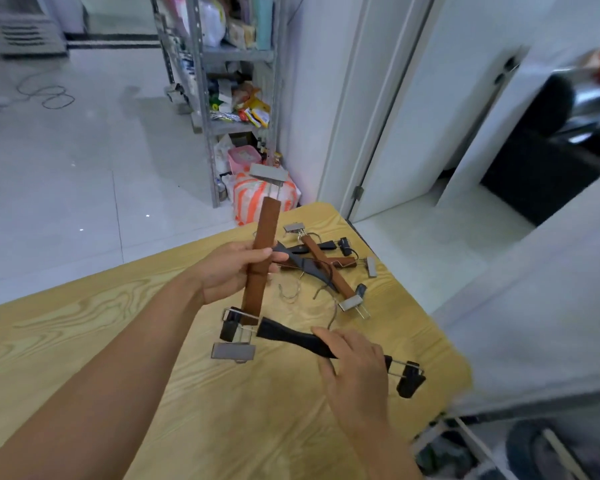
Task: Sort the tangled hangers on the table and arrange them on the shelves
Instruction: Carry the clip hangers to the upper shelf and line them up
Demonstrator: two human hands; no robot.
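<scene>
Your left hand (232, 271) curls round the brown hanger (266, 223), holding it raised | your right hand (355, 365) grips the black hanger (291, 336), likely to part their caught clips | the tangled pile (323, 268) lies just beyond both hands

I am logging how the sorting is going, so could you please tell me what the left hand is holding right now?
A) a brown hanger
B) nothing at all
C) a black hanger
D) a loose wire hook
A: the left hand has its fingers curled round the brown hanger, while the right hand holds the black hanger.
</scene>
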